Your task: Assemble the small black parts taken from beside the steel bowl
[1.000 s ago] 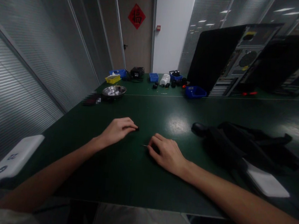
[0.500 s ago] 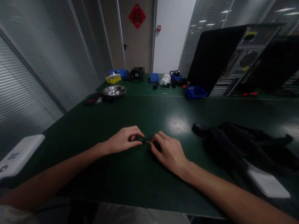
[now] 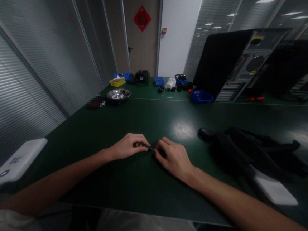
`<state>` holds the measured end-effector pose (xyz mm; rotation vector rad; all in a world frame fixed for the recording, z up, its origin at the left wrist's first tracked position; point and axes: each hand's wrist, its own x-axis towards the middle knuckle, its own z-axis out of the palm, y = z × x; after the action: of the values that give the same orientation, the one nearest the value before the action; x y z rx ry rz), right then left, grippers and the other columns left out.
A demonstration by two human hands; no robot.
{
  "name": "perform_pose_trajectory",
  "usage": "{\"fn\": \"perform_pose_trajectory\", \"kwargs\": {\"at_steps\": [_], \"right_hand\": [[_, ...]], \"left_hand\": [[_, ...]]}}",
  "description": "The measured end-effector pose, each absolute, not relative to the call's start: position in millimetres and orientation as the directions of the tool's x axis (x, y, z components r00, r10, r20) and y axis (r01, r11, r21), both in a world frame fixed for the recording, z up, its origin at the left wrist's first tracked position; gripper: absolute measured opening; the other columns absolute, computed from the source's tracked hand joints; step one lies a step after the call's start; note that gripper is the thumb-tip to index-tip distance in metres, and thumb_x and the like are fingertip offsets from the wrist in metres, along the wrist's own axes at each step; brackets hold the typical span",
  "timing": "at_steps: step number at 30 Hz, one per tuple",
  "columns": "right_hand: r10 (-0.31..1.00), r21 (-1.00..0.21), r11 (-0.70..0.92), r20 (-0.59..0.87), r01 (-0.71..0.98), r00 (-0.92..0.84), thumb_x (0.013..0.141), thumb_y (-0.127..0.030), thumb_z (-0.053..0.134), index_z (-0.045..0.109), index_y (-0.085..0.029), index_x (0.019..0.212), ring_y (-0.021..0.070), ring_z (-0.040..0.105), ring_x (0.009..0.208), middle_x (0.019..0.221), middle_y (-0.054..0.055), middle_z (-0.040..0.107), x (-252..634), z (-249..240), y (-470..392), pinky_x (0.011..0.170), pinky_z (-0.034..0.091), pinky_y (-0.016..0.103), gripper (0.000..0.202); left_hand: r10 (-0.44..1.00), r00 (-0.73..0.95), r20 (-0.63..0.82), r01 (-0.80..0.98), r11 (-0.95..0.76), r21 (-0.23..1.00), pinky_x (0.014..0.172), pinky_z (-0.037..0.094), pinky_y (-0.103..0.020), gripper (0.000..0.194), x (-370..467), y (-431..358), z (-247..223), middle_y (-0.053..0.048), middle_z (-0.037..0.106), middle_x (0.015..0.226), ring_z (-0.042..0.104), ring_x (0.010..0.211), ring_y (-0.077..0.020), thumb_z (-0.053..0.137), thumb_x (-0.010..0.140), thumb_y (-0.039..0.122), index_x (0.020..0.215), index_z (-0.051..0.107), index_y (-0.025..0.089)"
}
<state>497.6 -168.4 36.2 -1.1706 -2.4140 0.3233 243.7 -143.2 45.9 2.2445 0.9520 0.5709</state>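
Note:
Just above the green table top (image 3: 137, 186), near its front middle, my left hand (image 3: 128, 147) pinches a small dark stick-like piece (image 3: 149, 149) between thumb and fingers. A thin, light, metal-looking shaft sticks out of its right end. My right hand (image 3: 176, 157) rests on the table with curled fingers, and its thumb and fingertip close on the far end of that shaft. My left fingers cover most of the piece, so its exact kind cannot be made out.
A black bag (image 3: 248, 149) and a white slab (image 3: 274, 187) lie at right. Another white device (image 3: 17, 161) stands at left. Further back are a metal bowl (image 3: 118, 94), a yellow tray (image 3: 117, 82), a blue bin (image 3: 202, 97) and a black computer case (image 3: 223, 60).
My left hand has turned slightly and its fingertips have slid right, toward the shaft, covering more of the dark piece. My right hand has stayed nearly still; the view has tilted a little.

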Motion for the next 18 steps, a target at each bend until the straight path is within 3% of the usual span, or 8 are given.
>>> {"fn": "perform_pose_trajectory", "kwargs": {"at_steps": [7,18], "right_hand": [[0.762,-0.402,0.646,0.304,0.648,-0.571,0.105,-0.028,0.050,0.057,-0.021,0.103,0.0140,0.058,0.073,0.098,0.002,0.063,497.9,33.4,-166.2,0.063,0.036,0.027,0.010],[0.709,-0.290,0.705,0.300,0.647,-0.638,0.106,-0.028,0.048,0.056,-0.021,0.104,0.0151,0.058,0.076,0.098,0.003,0.061,493.8,35.1,-168.9,0.063,0.036,0.027,0.011]], "left_hand": [[0.761,0.628,0.165,0.445,-0.525,0.725,0.076,0.048,-0.027,0.021,243.3,-139.6,38.6,-0.006,0.072,0.104,0.064,0.087,-0.0164,0.072,0.094,0.029,0.112,0.078,0.019],[0.769,0.614,0.180,0.448,-0.527,0.722,0.073,0.046,-0.026,0.024,249.3,-146.9,38.3,-0.005,0.072,0.096,0.062,0.081,-0.0154,0.076,0.091,0.031,0.111,0.080,0.019]]}}
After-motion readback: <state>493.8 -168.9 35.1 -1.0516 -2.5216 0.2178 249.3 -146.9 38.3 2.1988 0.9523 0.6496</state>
